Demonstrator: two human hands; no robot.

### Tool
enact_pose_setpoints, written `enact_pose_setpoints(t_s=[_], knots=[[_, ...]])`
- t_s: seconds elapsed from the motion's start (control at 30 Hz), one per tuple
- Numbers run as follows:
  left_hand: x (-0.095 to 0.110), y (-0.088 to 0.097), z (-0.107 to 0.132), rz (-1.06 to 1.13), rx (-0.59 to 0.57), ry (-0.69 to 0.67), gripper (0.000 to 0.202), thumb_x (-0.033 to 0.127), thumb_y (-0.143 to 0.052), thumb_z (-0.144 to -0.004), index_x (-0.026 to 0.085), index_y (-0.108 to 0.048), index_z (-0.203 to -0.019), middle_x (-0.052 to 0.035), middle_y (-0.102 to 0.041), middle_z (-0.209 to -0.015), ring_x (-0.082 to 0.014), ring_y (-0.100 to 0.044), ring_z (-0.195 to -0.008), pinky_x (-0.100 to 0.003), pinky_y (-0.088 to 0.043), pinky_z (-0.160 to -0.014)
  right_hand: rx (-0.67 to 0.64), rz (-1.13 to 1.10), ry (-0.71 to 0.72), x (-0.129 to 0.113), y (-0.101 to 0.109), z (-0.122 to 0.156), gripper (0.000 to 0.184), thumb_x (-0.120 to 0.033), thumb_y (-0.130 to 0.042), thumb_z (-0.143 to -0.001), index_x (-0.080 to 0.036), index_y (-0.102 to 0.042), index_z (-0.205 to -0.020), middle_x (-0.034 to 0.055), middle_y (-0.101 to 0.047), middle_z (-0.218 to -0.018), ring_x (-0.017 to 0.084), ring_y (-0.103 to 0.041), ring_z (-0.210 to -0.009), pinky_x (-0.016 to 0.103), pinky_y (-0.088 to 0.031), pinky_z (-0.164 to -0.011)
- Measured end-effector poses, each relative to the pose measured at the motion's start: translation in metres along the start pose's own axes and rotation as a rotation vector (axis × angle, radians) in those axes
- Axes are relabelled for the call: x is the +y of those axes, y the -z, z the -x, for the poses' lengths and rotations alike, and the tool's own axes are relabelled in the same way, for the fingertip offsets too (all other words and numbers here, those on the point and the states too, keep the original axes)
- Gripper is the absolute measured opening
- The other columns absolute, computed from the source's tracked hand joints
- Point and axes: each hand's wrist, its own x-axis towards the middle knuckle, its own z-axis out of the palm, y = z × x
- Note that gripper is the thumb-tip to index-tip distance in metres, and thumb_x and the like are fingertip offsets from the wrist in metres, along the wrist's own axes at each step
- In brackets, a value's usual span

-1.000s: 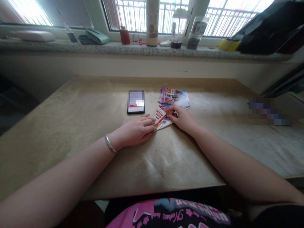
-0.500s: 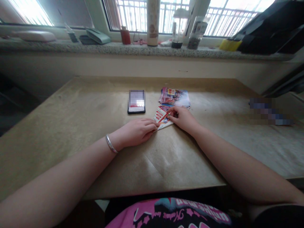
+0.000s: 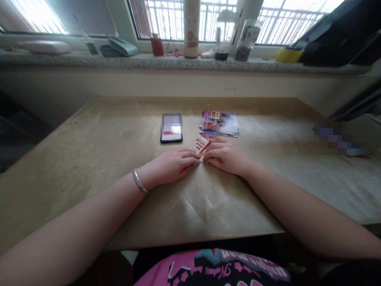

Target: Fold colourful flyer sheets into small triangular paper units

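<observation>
While the left hand [image 3: 175, 163] lies palm down with its fingertips on the near left edge of the paper [image 3: 201, 143], the right hand [image 3: 228, 155] bends its fingers over the right part. In the head view, the paper is on the table [image 3: 133, 123] between the hands, its red-and-white fold exposed. Whether either thumb pinches the sheet from below cannot be told.

Compared with the frame half a second ago, the right hand has shifted from the upper right of the paper to its near edge, and its fingertips are now just beside the left ones. The left hand, phone and leaflets hold nearly the same positions.

The right hand covers most of the paper's right side; the left hand hides its left corner. The leaflets [image 3: 220, 122] lie stacked just beyond the paper. The phone [image 3: 172, 138] lies to their left, apart from both hands. At far right is a pixelated item [image 3: 339, 139]. On the sill [image 3: 166, 62] stand a red bottle [image 3: 157, 45] and a tall cylinder [image 3: 191, 33].
</observation>
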Motion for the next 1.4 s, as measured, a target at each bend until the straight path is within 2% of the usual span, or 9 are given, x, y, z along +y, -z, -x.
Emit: enact_pose_setpoints(t_s=[0.1,0.23,0.43,0.73,1.07,1.4], knots=[[0.0,0.0,0.0,0.02,0.014,-0.003,0.029,0.018,-0.046,-0.093,0.019,-0.064,-0.116,-0.0087,-0.064,-0.122,-0.0183,-0.06,-0.113,-0.036,-0.051,-0.099,-0.04,-0.01,0.071,-0.004,-0.001,-0.001,0.022,-0.024,-0.051,-0.091,-0.024,-0.073,-0.091,0.0057,-0.072,-0.091,0.02,-0.059,-0.092,0.035,-0.044,-0.084],[0.0,0.001,0.001,0.053,0.008,0.01,0.03,0.018,-0.045,-0.094,0.019,-0.063,-0.117,-0.0084,-0.063,-0.123,-0.0183,-0.061,-0.113,-0.035,-0.051,-0.098,-0.071,0.029,0.094,-0.004,-0.001,-0.002,0.026,-0.023,-0.047,-0.093,-0.025,-0.073,-0.097,0.0057,-0.072,-0.094,0.021,-0.059,-0.094,0.035,-0.044,-0.085],[-0.004,-0.001,0.002,0.13,-0.002,0.005,0.028,0.016,-0.044,-0.094,0.02,-0.065,-0.112,-0.0081,-0.062,-0.123,-0.0174,-0.059,-0.113,-0.034,-0.05,-0.099,-0.111,0.088,0.105,-0.006,0.002,-0.002,0.026,-0.02,-0.047,-0.091,-0.024,-0.072,-0.095,0.0066,-0.07,-0.096,0.021,-0.057,-0.097,0.036,-0.044,-0.086],[-0.003,0.002,0.001,0.129,-0.013,-0.005,0.028,0.014,-0.043,-0.093,0.019,-0.066,-0.109,-0.0083,-0.062,-0.123,-0.0179,-0.059,-0.113,-0.034,-0.049,-0.099,-0.15,0.174,0.145,-0.008,0.008,-0.003,0.023,-0.019,-0.049,-0.089,-0.023,-0.071,-0.095,0.0059,-0.07,-0.097,0.021,-0.057,-0.093,0.033,-0.043,-0.081],[-0.005,0.002,0.002,0.167,-0.022,-0.014,0.027,0.013,-0.044,-0.092,0.019,-0.067,-0.106,-0.0086,-0.061,-0.124,-0.0185,-0.058,-0.114,-0.034,-0.049,-0.099,-0.111,0.185,0.155,-0.001,0.013,0.001,0.022,-0.017,-0.051,-0.088,-0.023,-0.072,-0.093,0.0058,-0.067,-0.09,0.018,-0.056,-0.085,0.03,-0.042,-0.075],[-0.006,0.0,0.004,0.154,-0.002,-0.022,0.028,0.013,-0.045,-0.092,0.019,-0.066,-0.108,-0.008,-0.062,-0.124,-0.018,-0.058,-0.115,-0.033,-0.049,-0.099,-0.089,0.171,0.106,0.006,0.018,0.005,0.022,-0.015,-0.053,-0.084,-0.023,-0.073,-0.082,0.0043,-0.068,-0.085,0.017,-0.057,-0.08,0.028,-0.041,-0.075]])
